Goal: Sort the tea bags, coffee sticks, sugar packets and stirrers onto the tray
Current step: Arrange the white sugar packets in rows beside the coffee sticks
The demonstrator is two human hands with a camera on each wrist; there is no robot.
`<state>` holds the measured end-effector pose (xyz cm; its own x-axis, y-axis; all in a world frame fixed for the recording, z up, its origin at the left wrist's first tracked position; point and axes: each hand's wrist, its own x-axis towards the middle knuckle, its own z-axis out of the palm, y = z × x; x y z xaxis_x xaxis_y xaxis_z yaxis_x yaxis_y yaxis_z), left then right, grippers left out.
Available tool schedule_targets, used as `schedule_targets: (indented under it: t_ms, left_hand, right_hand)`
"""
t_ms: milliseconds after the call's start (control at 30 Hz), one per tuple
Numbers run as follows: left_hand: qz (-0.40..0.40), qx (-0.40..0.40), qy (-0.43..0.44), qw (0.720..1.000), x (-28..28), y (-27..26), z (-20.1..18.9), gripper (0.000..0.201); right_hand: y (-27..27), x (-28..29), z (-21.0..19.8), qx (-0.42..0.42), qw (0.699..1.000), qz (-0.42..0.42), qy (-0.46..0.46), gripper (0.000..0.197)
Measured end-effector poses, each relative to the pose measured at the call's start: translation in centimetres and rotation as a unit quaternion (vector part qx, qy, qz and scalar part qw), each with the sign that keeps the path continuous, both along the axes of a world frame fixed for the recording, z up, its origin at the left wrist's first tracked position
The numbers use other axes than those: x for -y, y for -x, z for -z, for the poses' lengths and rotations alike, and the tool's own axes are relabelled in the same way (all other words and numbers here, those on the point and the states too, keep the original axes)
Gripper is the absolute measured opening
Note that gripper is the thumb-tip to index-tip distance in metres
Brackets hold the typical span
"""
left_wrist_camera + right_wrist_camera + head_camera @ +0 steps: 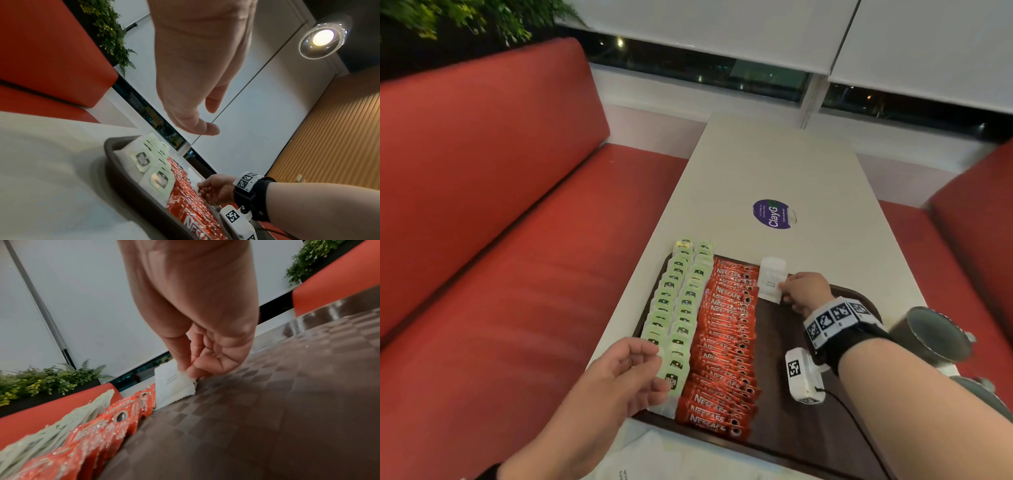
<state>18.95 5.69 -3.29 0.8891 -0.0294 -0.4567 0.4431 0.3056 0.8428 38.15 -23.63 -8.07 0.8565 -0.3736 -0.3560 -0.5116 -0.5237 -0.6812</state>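
A dark brown tray lies on the pale table. Two rows of green tea bags fill its left side, and a row of red Nescafe coffee sticks runs beside them. At the tray's far edge my right hand pinches the corner of a white sugar packet, seen in the right wrist view as the sugar packet between thumb and fingers. My left hand hovers over the near tea bags, fingers loosely spread, holding nothing. No stirrers are in view.
A dark cup stands at the tray's right edge near my right forearm. A purple round sticker marks the table's middle. Red sofas flank the table. The tray's right half is bare.
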Motion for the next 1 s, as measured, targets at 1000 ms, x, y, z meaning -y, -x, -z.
schedule_targets:
  t_ms: [1000]
  left_hand:
    - [0.346,0.078,-0.638,0.684,-1.8,6.9,3.5,0.049]
  right_hand:
    - [30.7,-8.7,-5.8,0.015,0.882,-0.454,0.125,0.025]
